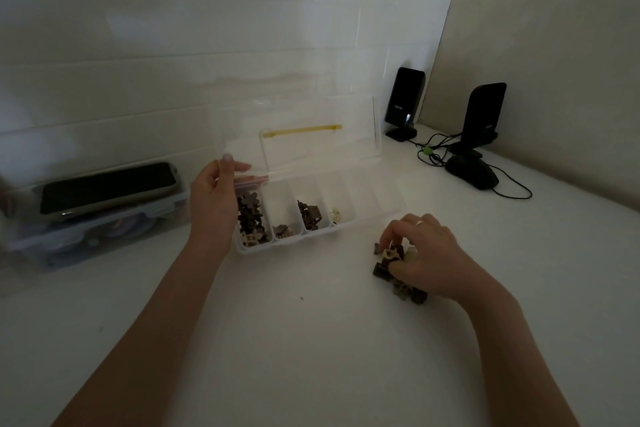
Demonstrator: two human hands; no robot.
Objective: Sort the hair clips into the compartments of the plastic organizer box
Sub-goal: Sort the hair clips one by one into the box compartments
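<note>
Mid-sort: left hand (216, 198) gripping organizer box (349, 224) lid (311, 135); right hand (420, 250) apparently pinching pale clip (388, 254) from near-right pile (403, 282). Next: matching compartment.

The left hand (214, 198) is raised at the far left, thumb and fingers pinching. The right hand (420, 250) rests lower on the right, palm down, fingertips curled together.

Setting: a home desk or office corner. Indicators: white tabletop (311, 357) against a white tiled wall (173, 28); two black desktop speakers (404, 102) at upper right, with a black computer mouse (472, 173) and tangled cables (431, 152) beside them.
</note>
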